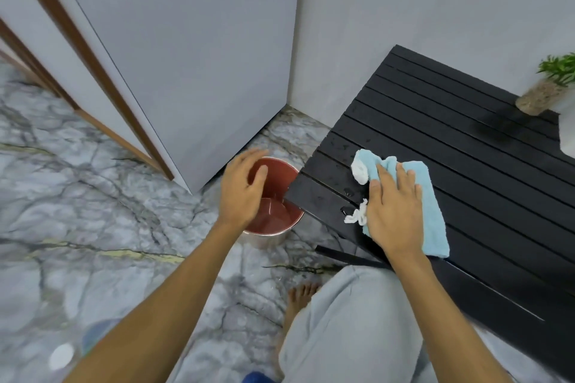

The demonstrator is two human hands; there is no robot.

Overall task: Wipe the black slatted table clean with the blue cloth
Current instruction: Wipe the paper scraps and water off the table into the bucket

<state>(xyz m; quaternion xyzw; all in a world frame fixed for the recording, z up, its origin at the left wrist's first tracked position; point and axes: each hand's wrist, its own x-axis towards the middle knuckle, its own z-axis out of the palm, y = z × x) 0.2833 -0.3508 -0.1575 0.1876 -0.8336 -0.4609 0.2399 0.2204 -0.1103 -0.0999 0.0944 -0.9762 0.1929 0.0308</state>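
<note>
The black slatted table (pixel 460 146) fills the right side, wet with droplets near its left corner. A light blue cloth (pixel 426 196) lies flat on that corner, with white frayed bits at its left edge. My right hand (pixel 393 208) presses flat on the cloth, fingers spread towards the wall. My left hand (pixel 242 190) hovers over a red bucket (pixel 277 214) that stands on the floor beside the table's corner; its fingers are apart and hold nothing.
Grey walls meet in a corner behind the bucket. A small potted plant (pixel 544 93) stands at the table's far right. A wood-framed door (pixel 77 50) is on the left. Marble floor (pixel 93 211) lies below, with my knee (pixel 357 320) and bare foot (pixel 298 295) near the table.
</note>
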